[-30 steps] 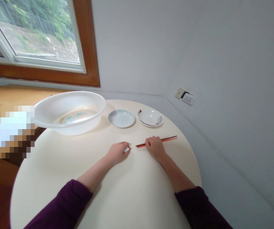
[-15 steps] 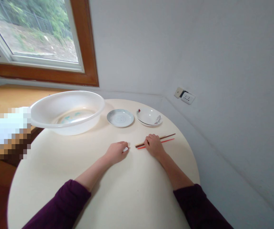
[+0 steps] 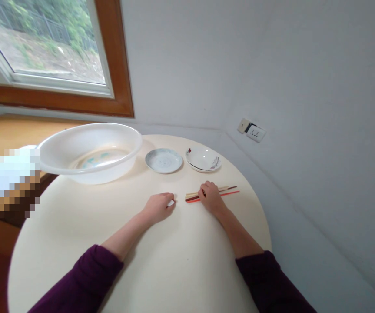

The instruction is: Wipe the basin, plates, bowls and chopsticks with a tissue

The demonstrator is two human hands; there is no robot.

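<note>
My right hand [image 3: 211, 196] rests on the table with its fingers curled over a small bundle of chopsticks [image 3: 192, 199], in dark brown, pale wood and orange-red. Their ends stick out on both sides of the fist; the middle is hidden under it. To the left, my left hand [image 3: 159, 208] is closed around a small white thing [image 3: 170, 203]; only a bit of it shows, too little to tell its kind. Beyond the hands lie a pale blue-grey plate [image 3: 164, 161] and a white dish with a floral pattern [image 3: 203, 160], which seems stacked on another.
A large translucent white basin [image 3: 109, 174] stands at the back left of the round cream table [image 3: 161, 269]. A wooden desk [image 3: 18, 126] adjoins on the left, under a window. A wall socket [image 3: 255, 133] is on the wall to the right.
The chopsticks under my right hand have shifted slightly, and pale ones now show apart from the brown. My left hand stays nearly still. The view has shifted slightly.
</note>
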